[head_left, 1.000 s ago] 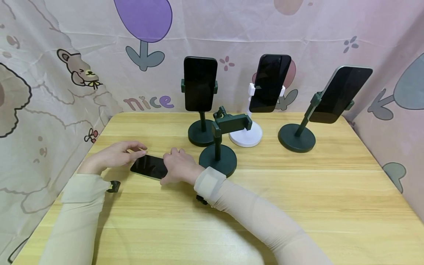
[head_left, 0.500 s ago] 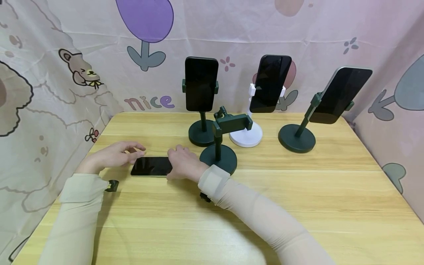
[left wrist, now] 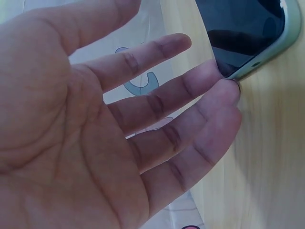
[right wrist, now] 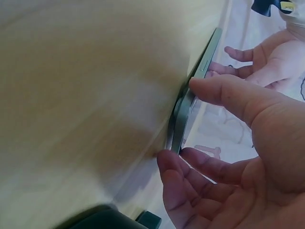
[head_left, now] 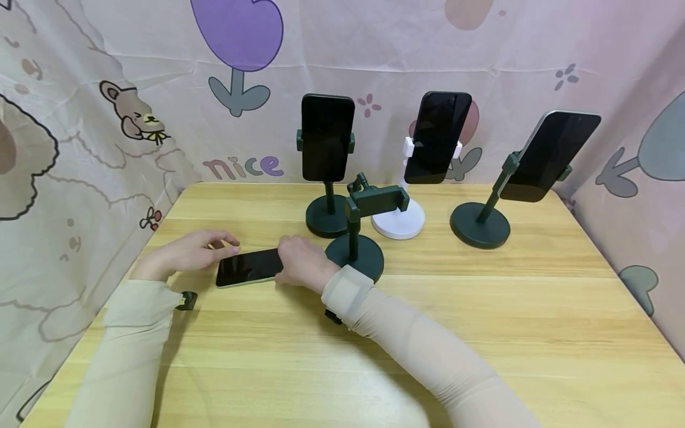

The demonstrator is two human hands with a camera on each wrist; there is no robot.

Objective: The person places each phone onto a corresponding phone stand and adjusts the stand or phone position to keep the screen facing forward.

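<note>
A black-screened smartphone (head_left: 247, 267) with a pale green edge lies face up at the left part of the table. My right hand (head_left: 306, 263) holds its right end; in the right wrist view the thumb lies on one long edge of the smartphone (right wrist: 206, 59) and the fingertips are around the near corner. At its left end is my left hand (head_left: 194, 251), fingers nearly straight. In the left wrist view, those fingertips touch the corner of the smartphone (left wrist: 248, 36). Just beyond my right hand stands a dark green phone stand (head_left: 353, 229) with nothing in its clamp.
Behind are a dark green stand (head_left: 327, 217), a white stand (head_left: 398, 221) and, to the right, another dark green stand (head_left: 481, 223). Each holds a black-screened phone upright or tilted. Printed cloth (head_left: 407, 41) hangs at the table's back and sides.
The smartphone's right end has swung away from me, turning it on the table. My right hand has shifted slightly right and away with it; the left hand stays at the left end.
</note>
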